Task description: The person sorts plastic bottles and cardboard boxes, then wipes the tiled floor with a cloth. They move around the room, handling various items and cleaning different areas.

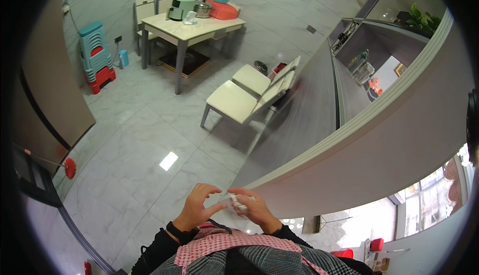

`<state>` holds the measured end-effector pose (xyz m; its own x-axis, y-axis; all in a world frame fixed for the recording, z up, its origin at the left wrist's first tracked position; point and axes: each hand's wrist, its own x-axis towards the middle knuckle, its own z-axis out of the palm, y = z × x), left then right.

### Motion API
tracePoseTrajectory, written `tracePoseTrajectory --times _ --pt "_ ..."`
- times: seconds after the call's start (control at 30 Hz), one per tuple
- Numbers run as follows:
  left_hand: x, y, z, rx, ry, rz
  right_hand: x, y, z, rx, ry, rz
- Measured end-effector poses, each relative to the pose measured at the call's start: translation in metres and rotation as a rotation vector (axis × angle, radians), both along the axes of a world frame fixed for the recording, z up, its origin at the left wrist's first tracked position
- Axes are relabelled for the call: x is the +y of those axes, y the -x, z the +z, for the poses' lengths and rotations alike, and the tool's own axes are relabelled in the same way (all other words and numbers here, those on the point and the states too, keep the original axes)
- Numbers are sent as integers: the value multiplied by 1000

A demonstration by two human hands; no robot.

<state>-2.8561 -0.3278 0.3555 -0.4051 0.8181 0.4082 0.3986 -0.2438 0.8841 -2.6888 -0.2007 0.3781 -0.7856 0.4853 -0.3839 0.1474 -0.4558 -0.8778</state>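
My left hand [204,205] is held up in front of my body, its thumb and fingers apart with nothing between them. Close beside it, my right hand [251,207] is closed around a crumpled white piece of tissue or cloth [238,204]. The two hands nearly meet at the fingertips. A red-and-white checked apron [239,242] lies over my grey patterned clothing below them. A dark band is around my left wrist.
A grey partition cabinet [299,125] stands close on the right. Ahead are two cream chairs [230,99], a table [179,30] with pots and basins, and stacked stools [95,52]. A sliding-door track [80,234] runs at the lower left.
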Motion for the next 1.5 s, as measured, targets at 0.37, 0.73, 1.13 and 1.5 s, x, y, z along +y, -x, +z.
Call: tracePoseTrajectory --times 0.37,0.73,1.13,1.5 --pt "51 30 -11 -116 180 -176 28 -78 -34 -31 48 -397" --pt "-8 102 -56 -169 404 199 65 -12 -54 -47 163 -283" --pt "-51 273 -119 -379 458 408 91 165 -62 -89 152 -298" --pt "-32 438 -107 -487 385 504 132 271 -69 63 348 -585"
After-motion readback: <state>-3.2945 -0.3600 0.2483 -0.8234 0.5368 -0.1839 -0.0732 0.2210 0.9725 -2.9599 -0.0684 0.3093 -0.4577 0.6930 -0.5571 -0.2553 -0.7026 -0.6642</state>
